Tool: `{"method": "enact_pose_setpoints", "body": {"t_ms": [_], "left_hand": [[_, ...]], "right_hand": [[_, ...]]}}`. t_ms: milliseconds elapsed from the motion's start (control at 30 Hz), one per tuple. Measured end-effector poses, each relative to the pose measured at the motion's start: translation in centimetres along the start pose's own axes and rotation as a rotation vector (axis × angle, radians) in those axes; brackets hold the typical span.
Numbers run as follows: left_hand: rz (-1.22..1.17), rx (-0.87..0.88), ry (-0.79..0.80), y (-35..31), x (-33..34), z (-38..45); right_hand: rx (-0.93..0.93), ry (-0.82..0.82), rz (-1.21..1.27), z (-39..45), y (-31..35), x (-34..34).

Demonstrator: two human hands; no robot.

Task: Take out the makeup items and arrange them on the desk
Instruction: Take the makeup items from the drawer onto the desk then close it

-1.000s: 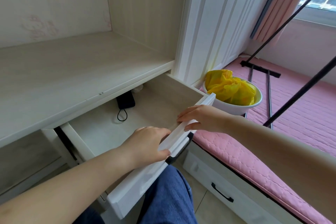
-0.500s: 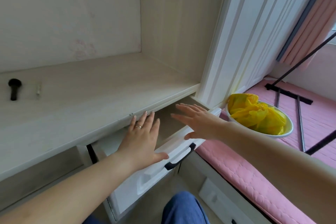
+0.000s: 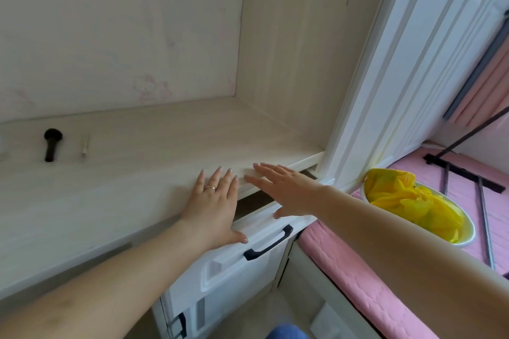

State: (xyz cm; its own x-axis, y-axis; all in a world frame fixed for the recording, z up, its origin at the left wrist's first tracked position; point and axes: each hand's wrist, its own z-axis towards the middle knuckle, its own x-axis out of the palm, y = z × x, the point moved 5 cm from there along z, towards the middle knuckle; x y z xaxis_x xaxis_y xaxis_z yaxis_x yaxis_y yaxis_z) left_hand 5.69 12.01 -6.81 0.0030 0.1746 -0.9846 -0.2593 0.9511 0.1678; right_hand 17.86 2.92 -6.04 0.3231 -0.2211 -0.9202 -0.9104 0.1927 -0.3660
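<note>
The desk (image 3: 132,190) stretches left of and beyond both hands. Below them the white drawer (image 3: 239,253) stands slightly ajar. Right of the right hand (image 3: 286,190), on pink bedding (image 3: 355,272), sits a bowl (image 3: 468,237) of yellow plastic. Both it and the left hand (image 3: 213,203) are flat, fingers straight, holding nothing, thumbs on the drawer's top edge. Far left lie a black makeup brush (image 3: 51,144) and a thin stick (image 3: 84,146).

Your hands cover most of the drawer (image 3: 264,226) gap, contents hidden. Far left of your left hand (image 3: 213,208), the slim pale stick (image 3: 84,146) is too small to identify.
</note>
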Motion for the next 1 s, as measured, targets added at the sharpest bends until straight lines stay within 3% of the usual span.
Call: {"method": "enact_pose_setpoints", "body": {"t_ms": [300,733,1000], "left_hand": [[-0.111,-0.098,0.06,2.6,0.6,2.0],[-0.06,-0.095,-0.042,2.6,1.6,2.6],[-0.052,-0.094,-0.064,2.5,1.5,2.6]], "right_hand": [[0.025,-0.07,0.043,2.5,-1.2,0.7],[0.148,-0.373,0.261,3.4,-0.8,2.2],[0.175,-0.394,0.259,3.3,-0.5,2.1]]}}
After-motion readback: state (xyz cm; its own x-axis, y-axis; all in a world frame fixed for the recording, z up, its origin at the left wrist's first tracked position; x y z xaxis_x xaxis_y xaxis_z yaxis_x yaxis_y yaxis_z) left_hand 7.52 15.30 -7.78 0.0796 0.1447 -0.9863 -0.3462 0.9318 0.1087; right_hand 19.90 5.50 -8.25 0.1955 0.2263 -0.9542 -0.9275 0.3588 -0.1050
